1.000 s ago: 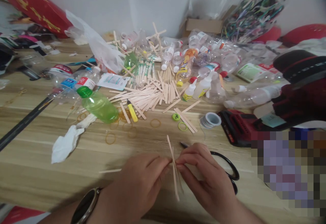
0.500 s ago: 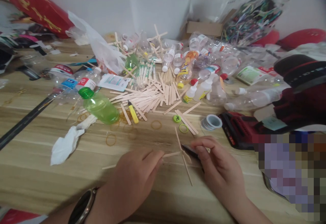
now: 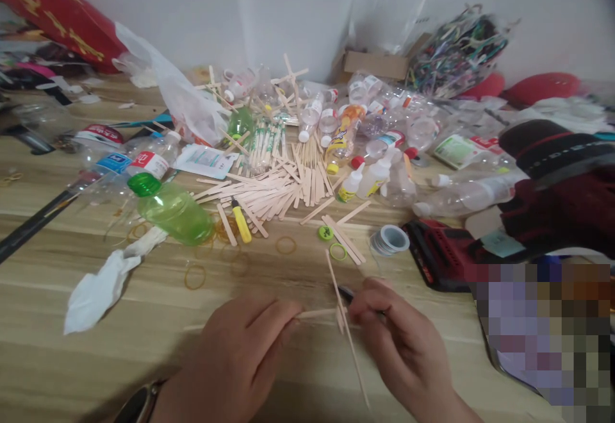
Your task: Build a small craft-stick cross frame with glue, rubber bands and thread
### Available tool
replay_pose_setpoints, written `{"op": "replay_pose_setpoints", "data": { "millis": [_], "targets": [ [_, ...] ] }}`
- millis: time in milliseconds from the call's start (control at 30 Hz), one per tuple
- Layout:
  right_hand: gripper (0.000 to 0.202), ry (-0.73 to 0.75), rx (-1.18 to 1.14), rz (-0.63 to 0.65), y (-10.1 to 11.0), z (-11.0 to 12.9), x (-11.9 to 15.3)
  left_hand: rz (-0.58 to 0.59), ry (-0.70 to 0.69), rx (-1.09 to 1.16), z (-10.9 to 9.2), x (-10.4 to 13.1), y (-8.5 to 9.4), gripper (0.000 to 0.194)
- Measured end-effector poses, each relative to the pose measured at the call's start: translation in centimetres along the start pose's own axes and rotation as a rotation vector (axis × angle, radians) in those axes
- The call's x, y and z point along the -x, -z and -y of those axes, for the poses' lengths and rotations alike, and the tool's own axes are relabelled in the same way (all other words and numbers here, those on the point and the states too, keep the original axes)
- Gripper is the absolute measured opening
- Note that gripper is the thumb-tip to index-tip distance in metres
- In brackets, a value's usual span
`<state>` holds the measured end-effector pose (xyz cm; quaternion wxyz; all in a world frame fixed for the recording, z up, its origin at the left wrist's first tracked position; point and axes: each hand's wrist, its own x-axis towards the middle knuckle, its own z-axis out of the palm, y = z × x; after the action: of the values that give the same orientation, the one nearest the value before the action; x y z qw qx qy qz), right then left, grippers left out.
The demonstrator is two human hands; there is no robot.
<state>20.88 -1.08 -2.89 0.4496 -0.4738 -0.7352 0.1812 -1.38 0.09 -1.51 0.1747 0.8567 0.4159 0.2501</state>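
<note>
My left hand [image 3: 250, 346] is closed, pinching one end of a wooden craft stick [image 3: 314, 315]. A second craft stick [image 3: 353, 352] crosses it near its right end, seen almost edge-on. My right hand [image 3: 398, 340] is closed around a narrow, dark, blade-like tool [image 3: 346, 293], most of it hidden by the fingers. The tool's tip shows just behind the crossing sticks. A small pale wooden piece [image 3: 341, 320] is at the crossing; whether it is a split part of a stick I cannot tell. Another thin stick [image 3: 195, 327] shows left of my left hand.
Beyond my hands lie a pile of craft sticks [image 3: 269, 195], a yellow screwdriver [image 3: 241, 221], rubber bands [image 3: 195, 277] and a wire spool [image 3: 390, 240]. A green bottle [image 3: 170, 210] stands out at left, a red and black power tool [image 3: 446, 250] at right. Plastic bottles crowd the back.
The view has shifted, so the table things sit lower and further left. My right fingers have come closer to the crossing sticks, and less of the dark tool shows. My left hand keeps its pinch.
</note>
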Motion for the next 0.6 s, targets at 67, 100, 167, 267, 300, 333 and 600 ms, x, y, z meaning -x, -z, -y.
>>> {"op": "replay_pose_setpoints", "data": {
  "millis": [67,100,167,267,300,333,600],
  "targets": [
    [0.024,0.053,0.001,0.011,0.0,0.3,-0.1,0.011,-0.006,0.0,0.0,0.0,-0.1,0.022],
    [0.025,0.072,0.005,0.012,0.0,0.4,-0.2,0.022,-0.006,-0.002,0.0,0.0,-0.1,0.022],
    [0.026,0.081,0.018,0.008,0.0,0.5,-0.2,0.039,0.001,0.006,0.0,0.0,-0.3,0.023],
    [0.026,0.068,0.041,-0.009,0.1,0.5,-0.2,0.073,0.048,0.079,-0.1,-0.1,-0.4,0.023],
    [0.026,0.063,0.043,-0.011,0.2,0.4,-0.2,0.09,0.078,0.122,-0.1,-0.2,-0.3,0.023],
    [0.027,0.057,0.04,-0.009,0.2,0.4,-0.1,0.114,0.12,0.173,-0.2,-0.3,-0.3,0.022],
    [0.029,-0.064,0.017,-0.039,0.3,-0.1,0.2,0.5,0.685,0.97,0.0,-1.4,-0.5,0.031]
  ]
}}
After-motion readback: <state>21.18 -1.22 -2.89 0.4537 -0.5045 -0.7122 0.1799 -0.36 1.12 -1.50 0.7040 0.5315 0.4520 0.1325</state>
